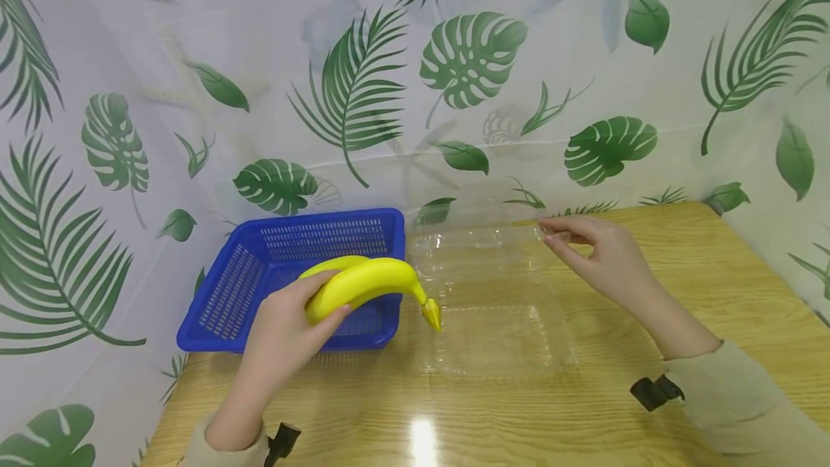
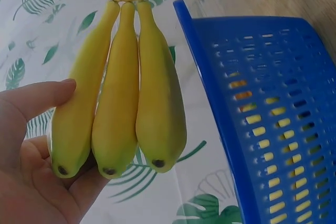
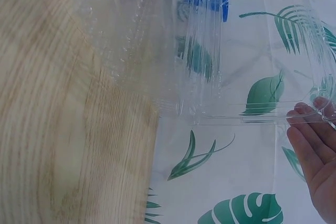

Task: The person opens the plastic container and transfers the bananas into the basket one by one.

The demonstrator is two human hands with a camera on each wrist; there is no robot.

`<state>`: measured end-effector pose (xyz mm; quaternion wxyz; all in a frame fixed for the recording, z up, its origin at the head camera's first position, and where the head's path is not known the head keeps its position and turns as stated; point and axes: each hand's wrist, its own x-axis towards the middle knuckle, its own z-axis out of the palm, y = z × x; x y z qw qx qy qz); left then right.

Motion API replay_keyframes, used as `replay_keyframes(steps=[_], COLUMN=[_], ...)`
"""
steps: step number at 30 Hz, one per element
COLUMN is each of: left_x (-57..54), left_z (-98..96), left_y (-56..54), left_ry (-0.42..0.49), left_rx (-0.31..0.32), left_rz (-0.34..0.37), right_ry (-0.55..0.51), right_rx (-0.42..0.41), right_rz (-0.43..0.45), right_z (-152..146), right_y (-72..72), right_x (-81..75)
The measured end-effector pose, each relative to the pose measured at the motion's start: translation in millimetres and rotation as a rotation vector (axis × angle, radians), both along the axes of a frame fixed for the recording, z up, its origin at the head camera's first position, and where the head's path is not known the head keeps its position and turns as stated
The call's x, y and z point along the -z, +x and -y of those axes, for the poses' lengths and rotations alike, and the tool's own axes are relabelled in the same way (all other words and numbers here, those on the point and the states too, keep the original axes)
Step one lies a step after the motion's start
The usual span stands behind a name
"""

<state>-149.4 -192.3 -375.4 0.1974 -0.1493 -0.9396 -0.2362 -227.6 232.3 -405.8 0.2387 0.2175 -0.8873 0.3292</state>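
My left hand (image 1: 285, 323) grips a bunch of yellow bananas (image 1: 371, 283), its thumb on one side and fingers beneath. The left wrist view shows three bananas (image 2: 116, 98) joined at a brownish stem, with dark tips. In the head view the bunch overlaps the blue basket (image 1: 227, 294), and its stem points toward a clear plastic container (image 1: 496, 341) on the table. My right hand (image 1: 603, 251) pinches the corner of the container's raised clear lid (image 1: 467, 240) between thumb and fingers. Up close, the right fingers (image 3: 310, 129) are at the lid's edge.
The perforated basket stands left of the container on a wood-grain table (image 1: 726, 294). Behind the table hangs a white sheet (image 1: 415, 143) printed with green leaves. A black device (image 1: 655, 393) is strapped at the right sleeve, another (image 1: 283, 443) at the left.
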Motion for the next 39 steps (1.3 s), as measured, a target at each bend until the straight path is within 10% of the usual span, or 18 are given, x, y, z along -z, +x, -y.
replay_keyframes(steps=[39], left_x=[5.4], left_z=[89.6], left_y=[-36.7], left_ry=[-0.008], left_rx=[-0.035], left_rz=[0.298], right_ry=[-0.011], right_rx=[-0.025], right_rz=[0.017], right_z=[-2.0], right_y=[1.0], right_x=[-1.2])
